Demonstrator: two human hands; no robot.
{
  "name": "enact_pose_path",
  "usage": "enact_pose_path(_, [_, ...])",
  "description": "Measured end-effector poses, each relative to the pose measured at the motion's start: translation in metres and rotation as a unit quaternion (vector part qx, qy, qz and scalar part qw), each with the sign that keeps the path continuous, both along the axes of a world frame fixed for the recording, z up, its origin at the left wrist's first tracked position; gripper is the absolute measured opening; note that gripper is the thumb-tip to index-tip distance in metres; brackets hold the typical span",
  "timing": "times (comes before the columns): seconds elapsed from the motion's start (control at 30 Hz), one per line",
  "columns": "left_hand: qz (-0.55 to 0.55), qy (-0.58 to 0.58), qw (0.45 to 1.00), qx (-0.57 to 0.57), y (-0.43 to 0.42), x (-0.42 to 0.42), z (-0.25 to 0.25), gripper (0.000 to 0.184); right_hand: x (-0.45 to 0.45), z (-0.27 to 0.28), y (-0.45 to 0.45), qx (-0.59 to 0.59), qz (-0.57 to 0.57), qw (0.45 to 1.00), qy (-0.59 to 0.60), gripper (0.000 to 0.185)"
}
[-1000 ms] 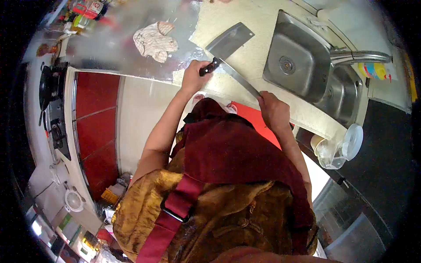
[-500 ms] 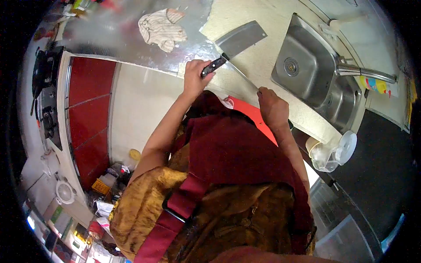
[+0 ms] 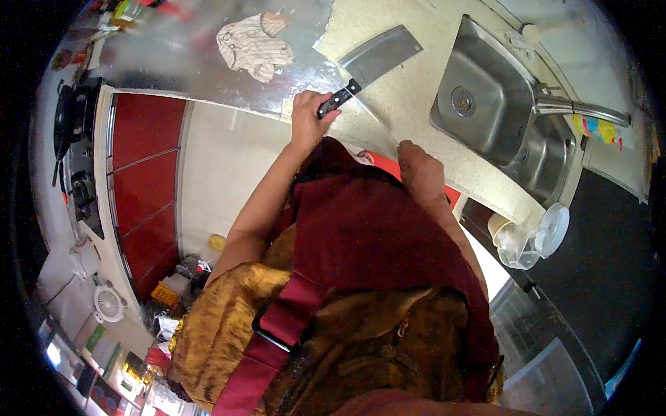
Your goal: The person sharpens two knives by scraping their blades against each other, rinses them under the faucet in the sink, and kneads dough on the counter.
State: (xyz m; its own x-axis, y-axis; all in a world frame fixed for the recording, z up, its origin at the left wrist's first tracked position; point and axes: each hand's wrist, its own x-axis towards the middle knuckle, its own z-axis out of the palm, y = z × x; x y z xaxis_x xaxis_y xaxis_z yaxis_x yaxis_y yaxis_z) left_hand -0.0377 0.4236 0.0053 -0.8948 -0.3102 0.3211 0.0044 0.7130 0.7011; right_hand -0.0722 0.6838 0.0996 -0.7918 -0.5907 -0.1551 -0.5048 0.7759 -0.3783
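Note:
My left hand (image 3: 310, 119) is closed round the black riveted handle of a cleaver (image 3: 381, 55). The cleaver's broad grey blade points up and right over the pale countertop (image 3: 444, 156). In my closed right hand (image 3: 421, 171) is one end of a thin metal rod (image 3: 375, 116), slanting up-left to near the base of the cleaver's blade. Whether the rod touches the cleaver I cannot tell, and its handle is hidden in my fist.
To the right is a steel double sink (image 3: 479, 76) with a faucet (image 3: 583, 111). A striped cloth (image 3: 253, 47) lies on the metal-topped counter (image 3: 180, 62). Clear plastic containers (image 3: 517, 243) stand near the counter's right end. Below the counter front shows something red (image 3: 385, 163).
My right hand has moved left and slightly down, and less of the metal rod shows clearly. The left hand and cleaver have barely moved.

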Motion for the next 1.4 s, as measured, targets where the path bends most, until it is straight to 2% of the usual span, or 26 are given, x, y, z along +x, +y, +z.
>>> enact_pose_path(0.1, [-0.004, -0.007, 1.000, 0.003, -0.001, 0.000, 0.001, 0.038, 0.005, 0.001, -0.003, 0.068, 0.017, 0.997, -0.043, 0.006])
enact_pose_path(0.3, [-0.009, -0.018, 1.000, -0.001, -0.002, -0.001, 0.004, 0.037, -0.003, 0.010, -0.006, 0.026, 0.004, 1.000, 0.000, 0.008])
enact_pose_path(0.5, [-0.008, -0.037, 0.999, -0.019, -0.002, -0.002, 0.006, 0.037, 0.009, -0.001, -0.006, 0.057, 0.051, 0.996, -0.043, 0.009])
enact_pose_path(0.6, [-0.015, 0.001, 1.000, 0.006, -0.003, -0.002, 0.001, 0.037, 0.002, 0.000, -0.004, 0.014, 0.035, 0.999, -0.009, 0.009])
enact_pose_path(0.7, [-0.008, -0.012, 1.000, -0.016, -0.003, -0.002, 0.004, 0.038, -0.007, 0.004, -0.006, 0.053, 0.005, 0.999, 0.006, 0.010])
enact_pose_path(0.9, [-0.018, -0.008, 1.000, -0.007, -0.006, -0.001, -0.003, 0.038, 0.006, 0.007, -0.008, 0.054, 0.049, 0.997, -0.023, 0.010])
enact_pose_path(1.0, [-0.024, -0.005, 1.000, -0.016, -0.008, -0.001, -0.007, 0.038, 0.007, 0.001, -0.008, 0.106, 0.074, 0.991, -0.033, 0.027])
enact_pose_path(1.1, [-0.025, 0.020, 0.999, -0.011, -0.006, -0.003, -0.006, 0.038, 0.001, 0.014, -0.010, 0.067, 0.042, 0.997, -0.002, 0.012])
enact_pose_path(1.2, [-0.022, 0.019, 0.999, -0.018, -0.007, -0.001, -0.002, 0.038, -0.001, 0.006, -0.007, 0.084, 0.032, 0.996, -0.001, 0.019])
enact_pose_path(1.3, [-0.026, 0.005, 0.999, -0.020, -0.006, -0.004, -0.001, 0.038, 0.007, 0.000, -0.005, 0.063, 0.081, 0.994, -0.046, 0.018])
enact_pose_path(1.4, [-0.031, 0.000, 0.999, -0.010, -0.006, -0.003, -0.004, 0.038, 0.004, 0.005, -0.011, 0.104, 0.049, 0.992, -0.054, 0.019])
